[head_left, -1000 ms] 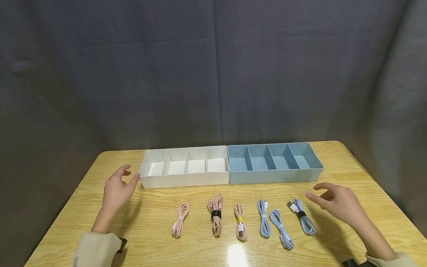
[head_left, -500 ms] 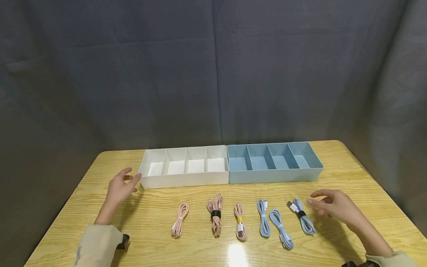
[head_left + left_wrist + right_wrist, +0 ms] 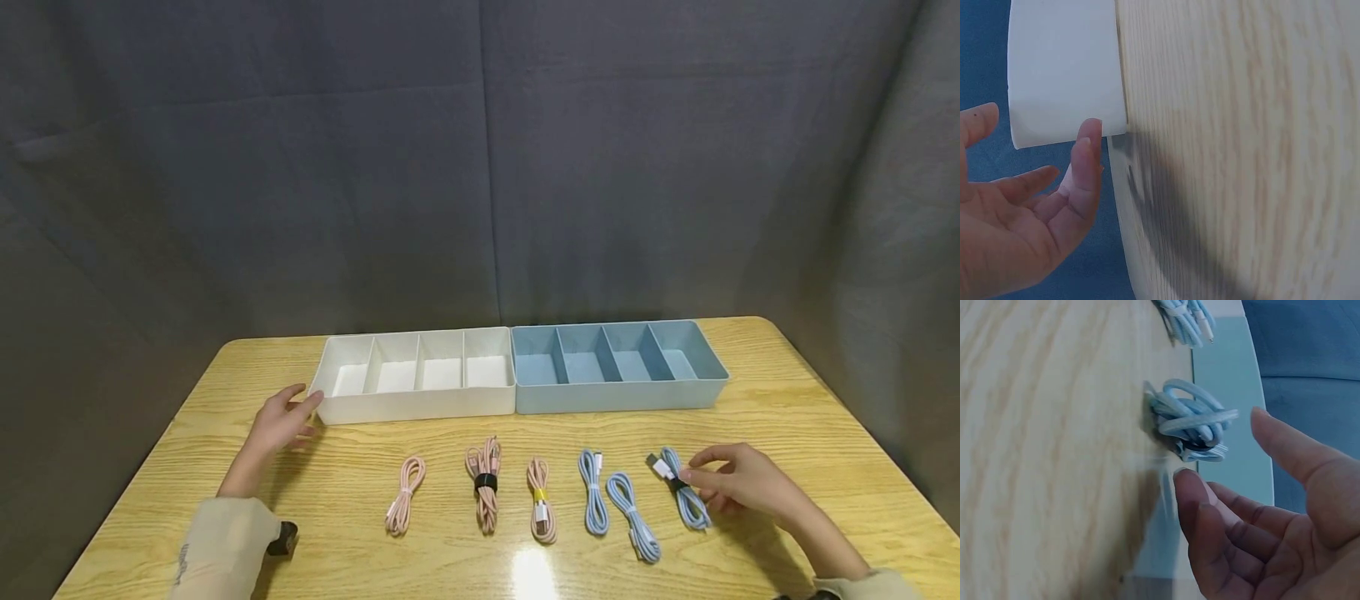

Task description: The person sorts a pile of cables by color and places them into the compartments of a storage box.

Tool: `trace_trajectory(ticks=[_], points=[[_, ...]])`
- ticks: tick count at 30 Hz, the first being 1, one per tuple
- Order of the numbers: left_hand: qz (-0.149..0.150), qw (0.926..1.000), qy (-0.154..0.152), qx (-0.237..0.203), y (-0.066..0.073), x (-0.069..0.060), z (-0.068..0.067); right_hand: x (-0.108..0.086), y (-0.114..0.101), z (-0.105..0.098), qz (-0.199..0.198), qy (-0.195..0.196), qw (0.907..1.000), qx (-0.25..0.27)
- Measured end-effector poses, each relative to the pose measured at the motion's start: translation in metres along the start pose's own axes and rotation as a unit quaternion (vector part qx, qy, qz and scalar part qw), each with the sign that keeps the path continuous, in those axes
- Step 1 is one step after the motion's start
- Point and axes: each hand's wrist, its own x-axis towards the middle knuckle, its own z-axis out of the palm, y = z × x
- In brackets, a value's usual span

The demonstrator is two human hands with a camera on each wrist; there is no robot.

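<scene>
The right hand (image 3: 750, 482) is positioned over the right side of the black-banded blue cable (image 3: 688, 503), the rightmost coil on the worktop (image 3: 337, 558). Its thumb and fingers are apart, with the cable between or just beyond their tips; the right wrist view shows a gap between thumb and coil.

The left hand (image 3: 279, 427) is located at the left end of the white tray (image 3: 416, 407), fingers apart and holding nothing. A fingertip overlaps the tray's front left corner; contact cannot be confirmed.

The blue tray (image 3: 618, 397) adjoins the white tray on the right. Each tray has four compartments.

In front of the trays, left to right: a plain pink cable (image 3: 402, 504), a black-strapped pink cable (image 3: 487, 504), a yellow-banded pink cable (image 3: 537, 477), an upright-lying blue cable (image 3: 593, 500) and a slanted blue cable (image 3: 637, 527).
</scene>
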Motion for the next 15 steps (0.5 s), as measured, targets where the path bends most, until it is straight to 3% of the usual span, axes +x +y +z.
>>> trace_trajectory(ticks=[15], points=[[-0.028, 0.9983, -0.016, -0.047, -0.0005, 0.0081, 0.0046, 0.0052, 0.0019, 0.0064, -0.011, -0.020, 0.9995, -0.022]])
